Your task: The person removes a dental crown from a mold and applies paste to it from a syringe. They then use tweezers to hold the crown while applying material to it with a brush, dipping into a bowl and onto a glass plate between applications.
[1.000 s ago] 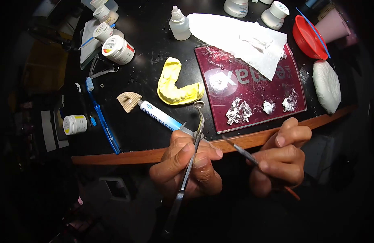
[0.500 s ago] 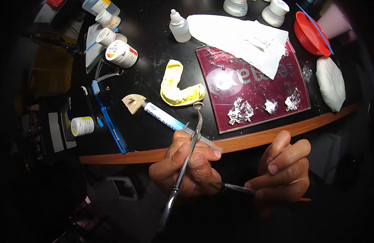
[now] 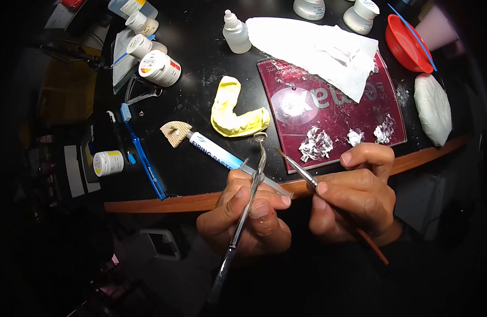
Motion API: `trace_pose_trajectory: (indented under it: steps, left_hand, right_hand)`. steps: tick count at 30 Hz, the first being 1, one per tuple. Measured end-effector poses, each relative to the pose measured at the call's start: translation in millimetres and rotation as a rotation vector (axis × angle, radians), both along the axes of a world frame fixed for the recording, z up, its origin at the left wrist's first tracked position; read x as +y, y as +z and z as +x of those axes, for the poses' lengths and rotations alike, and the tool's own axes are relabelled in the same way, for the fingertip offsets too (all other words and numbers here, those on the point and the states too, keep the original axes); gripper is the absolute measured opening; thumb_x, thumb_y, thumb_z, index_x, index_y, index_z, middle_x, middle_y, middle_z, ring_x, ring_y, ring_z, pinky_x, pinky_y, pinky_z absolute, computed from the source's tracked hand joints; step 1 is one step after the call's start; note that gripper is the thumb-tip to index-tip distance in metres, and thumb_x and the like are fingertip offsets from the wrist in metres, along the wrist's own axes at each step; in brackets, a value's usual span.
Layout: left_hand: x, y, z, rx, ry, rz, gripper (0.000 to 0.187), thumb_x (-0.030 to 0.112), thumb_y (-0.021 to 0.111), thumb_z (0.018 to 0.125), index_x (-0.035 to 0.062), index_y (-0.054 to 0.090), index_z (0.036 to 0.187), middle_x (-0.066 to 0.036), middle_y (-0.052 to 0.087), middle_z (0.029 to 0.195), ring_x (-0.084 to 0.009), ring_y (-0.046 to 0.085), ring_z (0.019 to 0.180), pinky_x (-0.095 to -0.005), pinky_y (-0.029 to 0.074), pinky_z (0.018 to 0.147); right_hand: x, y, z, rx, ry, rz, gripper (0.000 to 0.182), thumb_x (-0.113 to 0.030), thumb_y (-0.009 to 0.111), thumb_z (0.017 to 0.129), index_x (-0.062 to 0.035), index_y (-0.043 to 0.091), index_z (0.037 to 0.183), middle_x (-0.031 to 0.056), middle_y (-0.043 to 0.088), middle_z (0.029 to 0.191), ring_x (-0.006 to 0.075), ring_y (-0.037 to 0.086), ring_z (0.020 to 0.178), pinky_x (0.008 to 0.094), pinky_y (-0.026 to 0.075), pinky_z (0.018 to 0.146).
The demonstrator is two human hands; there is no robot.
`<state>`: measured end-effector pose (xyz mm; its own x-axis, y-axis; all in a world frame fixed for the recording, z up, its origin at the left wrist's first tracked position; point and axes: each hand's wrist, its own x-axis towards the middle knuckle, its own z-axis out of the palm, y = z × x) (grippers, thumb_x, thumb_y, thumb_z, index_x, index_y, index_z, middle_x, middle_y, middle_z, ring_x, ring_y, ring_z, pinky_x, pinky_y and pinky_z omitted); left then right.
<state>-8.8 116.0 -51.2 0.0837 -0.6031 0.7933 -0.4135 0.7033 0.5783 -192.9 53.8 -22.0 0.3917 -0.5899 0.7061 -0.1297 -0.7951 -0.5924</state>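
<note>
My left hand [image 3: 248,216] grips a metal locking tweezer [image 3: 247,211], upright and slanted, with a small ring-like piece [image 3: 260,137] at its tip. Fingers of my right hand [image 3: 359,198] are closed round a thin brush [image 3: 305,173] with a reddish-brown handle, its bristles pointing up and left toward the tweezer. Behind the tweezer tip stands a yellow dental model [image 3: 235,119]. A firing paste syringe [image 3: 217,150] lies partly behind my left hand. Beyond my right hand, the maroon glass slab [image 3: 328,119] bears white paste heaps [image 3: 315,145].
White tissue [image 3: 312,47] covers the slab's back. A dropper bottle [image 3: 236,34], jars [image 3: 160,68], a blue toothbrush [image 3: 145,164] and a honeycomb tray [image 3: 175,133] stand or lie leftward. At right are a red bowl [image 3: 404,50] and a white wrapped bundle [image 3: 433,111].
My right hand has risen and turned the brush, so its tip now points up near the tweezer's tip. My left hand has hardly moved. The view has shifted slightly.
</note>
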Motion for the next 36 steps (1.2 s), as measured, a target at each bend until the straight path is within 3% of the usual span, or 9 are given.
trace_pose_trajectory:
  steps: [9, 36]
  left_hand:
    - [-1.5, -4.7, 1.4, 0.002, -0.010, -0.013, 0.021, -0.002, 0.050, 0.099, -0.0046, 0.047, 0.119, -0.007, 0.057, 0.069, -0.0127, 0.051, 0.055, -0.0208, 0.043, 0.055]
    - [-3.6, -6.5, 2.1, 0.003, -0.011, -0.023, 0.020, 0.000, 0.050, 0.099, -0.0042, 0.048, 0.119, -0.007, 0.057, 0.068, -0.0122, 0.050, 0.055, -0.0206, 0.042, 0.056]
  right_hand:
    - [-0.2, -3.1, 8.1, 0.094, -0.028, -0.093, 0.021, -0.013, 0.084, 0.076, -0.0097, 0.075, 0.095, -0.0027, 0.074, 0.088, 0.0198, 0.059, 0.087, 0.0268, 0.044, 0.069]
    - [0.6, -4.7, 8.8, 0.120, -0.048, -0.113, 0.023, -0.015, 0.084, 0.077, -0.0091, 0.076, 0.098, -0.0031, 0.074, 0.087, 0.0171, 0.057, 0.084, 0.0273, 0.040, 0.069]
